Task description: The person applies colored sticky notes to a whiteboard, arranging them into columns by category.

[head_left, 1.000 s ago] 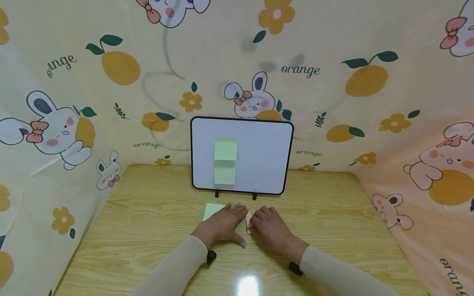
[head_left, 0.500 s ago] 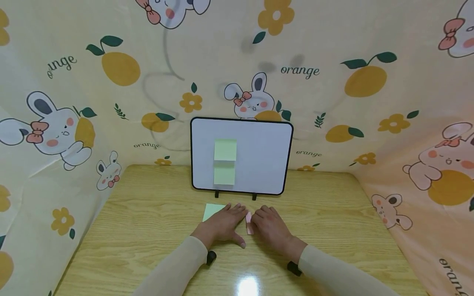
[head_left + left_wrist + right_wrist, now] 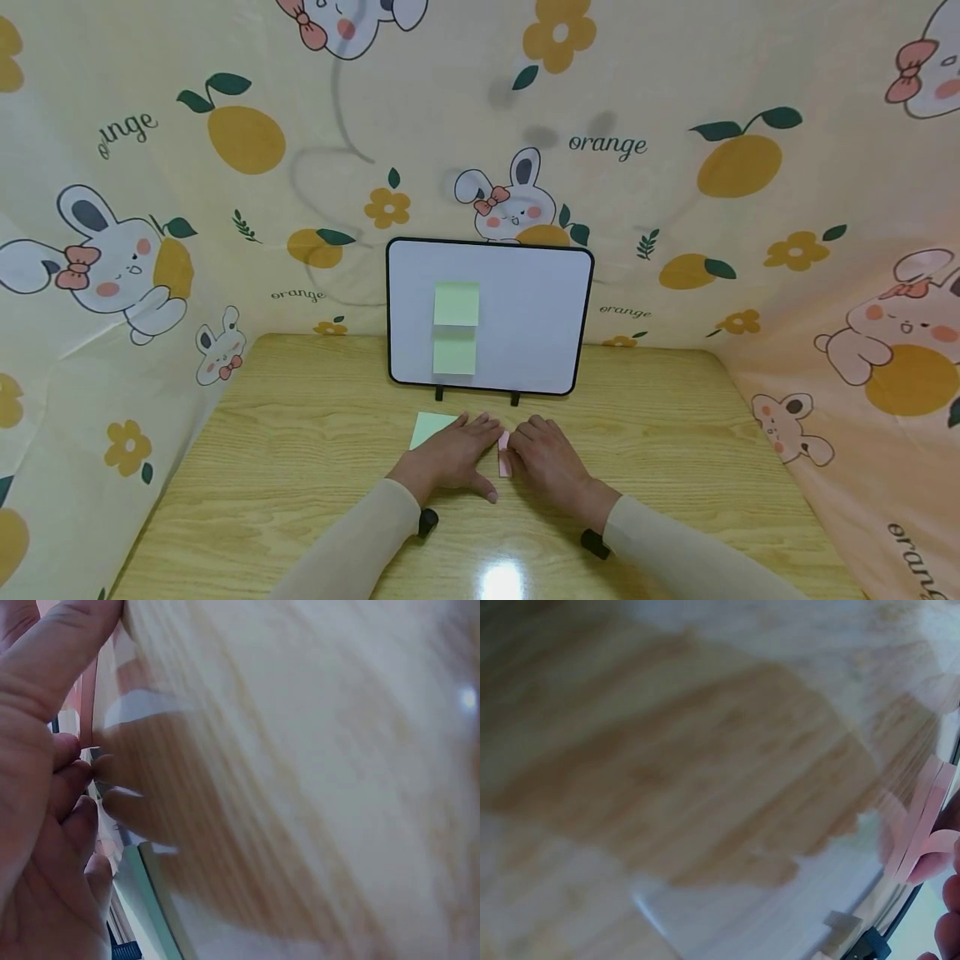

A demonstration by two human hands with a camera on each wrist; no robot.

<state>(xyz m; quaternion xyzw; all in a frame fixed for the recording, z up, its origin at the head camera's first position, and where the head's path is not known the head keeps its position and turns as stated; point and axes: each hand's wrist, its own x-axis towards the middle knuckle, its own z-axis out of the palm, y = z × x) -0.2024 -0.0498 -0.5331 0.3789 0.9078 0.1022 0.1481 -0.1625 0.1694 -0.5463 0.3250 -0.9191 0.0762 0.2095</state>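
Observation:
A pad of pink sticky notes [image 3: 504, 463] lies on the table between the two hands. In the right wrist view its edge shows, with one pink sheet [image 3: 941, 840] bent up from the pad. My left hand [image 3: 453, 450] rests palm down with fingers extended, its fingertips at the pad's left side. My right hand [image 3: 551, 460] has curled fingers at the pad's right side and pinches the lifted sheet. Partly under the left hand lies a green sticky-note pad [image 3: 431, 425], also in the left wrist view as a green edge [image 3: 154, 900].
A white board [image 3: 532, 321] with a black frame stands behind the hands on small black feet [image 3: 515, 398]. Two green sticky notes [image 3: 456, 303] hang on it, one above the other. A patterned cloth [image 3: 645, 208] encloses the wooden table [image 3: 300, 467].
My right hand has shifted very slightly, and the pink sheet beside it appears bent a little differently. The left hand has stayed in place.

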